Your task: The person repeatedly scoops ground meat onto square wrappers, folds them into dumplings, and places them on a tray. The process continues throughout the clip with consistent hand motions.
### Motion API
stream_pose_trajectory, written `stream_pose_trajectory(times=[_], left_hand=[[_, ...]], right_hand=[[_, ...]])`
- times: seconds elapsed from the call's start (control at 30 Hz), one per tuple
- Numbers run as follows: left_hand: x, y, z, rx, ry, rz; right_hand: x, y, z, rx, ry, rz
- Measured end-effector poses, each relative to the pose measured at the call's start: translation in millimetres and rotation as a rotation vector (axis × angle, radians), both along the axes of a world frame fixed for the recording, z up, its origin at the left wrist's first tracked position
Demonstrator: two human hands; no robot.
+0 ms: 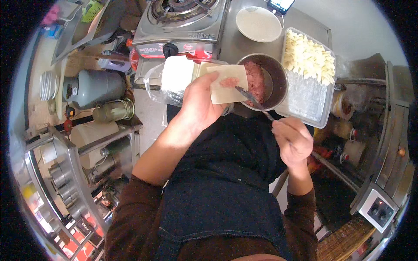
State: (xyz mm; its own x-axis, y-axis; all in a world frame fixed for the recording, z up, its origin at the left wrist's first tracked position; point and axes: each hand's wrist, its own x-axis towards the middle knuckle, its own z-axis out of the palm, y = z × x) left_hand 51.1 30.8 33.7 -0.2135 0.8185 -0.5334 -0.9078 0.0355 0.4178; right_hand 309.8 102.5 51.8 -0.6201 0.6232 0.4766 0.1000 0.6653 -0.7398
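Observation:
My left hand (200, 101) holds a square dough wrapper (225, 94) flat, with the thumb over its upper left edge. A smear of pink minced meat (228, 82) lies on the wrapper. In my right hand (292, 140) is the handle of a thin, dark spreading utensil (258, 101), its tip touching the wrapper beside the meat. Just behind the wrapper stands a round metal pot (283, 83) with more minced meat (256, 76) along its left side. At the right, a clear plastic tray (305, 101) carries several rows of folded wrapped dumplings (307, 55) in its far half.
Left of the pot, a stack of wrappers (178, 73) sits in clear plastic. Beyond it is a gas stove (183, 31). A white plate (258, 24) and a phone (281, 5) with a cable lie at the back. A grey gas cylinder (98, 88) is at the left.

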Motion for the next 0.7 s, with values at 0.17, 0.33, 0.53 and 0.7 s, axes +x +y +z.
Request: stream_pose_trajectory(times=[0.17,0.33,0.53,0.7], left_hand=[[10,1,8,-0.061,0.08,0.041],[12,-3,7,0.051,0.133,0.003],[11,-10,2,-0.057,0.231,0.019],[-8,-11,-3,-0.105,0.27,0.085]], right_hand=[[-7,-6,-2,-0.464,0.222,-0.114],[-20,-5,-11,-0.656,0.292,-0.16],[-15,5,4,-0.125,-0.022,-0.119],[-11,19,-8,-0.305,-0.056,-0.183]])
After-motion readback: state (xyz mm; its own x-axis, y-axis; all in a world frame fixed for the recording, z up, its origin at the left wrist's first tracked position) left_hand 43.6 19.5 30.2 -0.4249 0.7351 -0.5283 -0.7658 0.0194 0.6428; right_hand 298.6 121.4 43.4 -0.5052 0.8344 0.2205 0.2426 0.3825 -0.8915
